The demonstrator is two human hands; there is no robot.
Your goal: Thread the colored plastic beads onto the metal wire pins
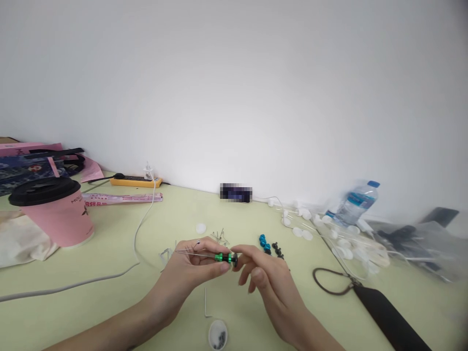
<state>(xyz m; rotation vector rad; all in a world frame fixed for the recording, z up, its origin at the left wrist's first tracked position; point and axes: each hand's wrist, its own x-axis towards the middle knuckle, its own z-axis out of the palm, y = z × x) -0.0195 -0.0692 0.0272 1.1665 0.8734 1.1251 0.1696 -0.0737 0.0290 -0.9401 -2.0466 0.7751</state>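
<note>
My left hand (pixel 193 265) is closed, pinching a small green-and-black metal fitting (pixel 222 258) between thumb and fingers. A black round end faces right. A thin metal rod (pixel 199 254) runs left from the fitting across my fingers; how the two join is hidden. My right hand (pixel 270 278) is beside the black end, its index fingertip at or touching it, with the thumb and other fingers loosely curled and apart. Below lies an L-shaped hex key (pixel 205 302) and a small white dish (pixel 218 335) holding small dark pieces. Loose thin metal pins (pixel 220 237) lie behind my left hand.
Blue fittings (pixel 263 241) and black fittings (pixel 277 249) lie behind my right hand. White caps and clear bags (pixel 343 243), a bottle (pixel 360 201) and a black strapped case (pixel 387 312) are right. A pink cup (pixel 60 214), cable (pixel 73 289) and power strip (pixel 135 182) stand left.
</note>
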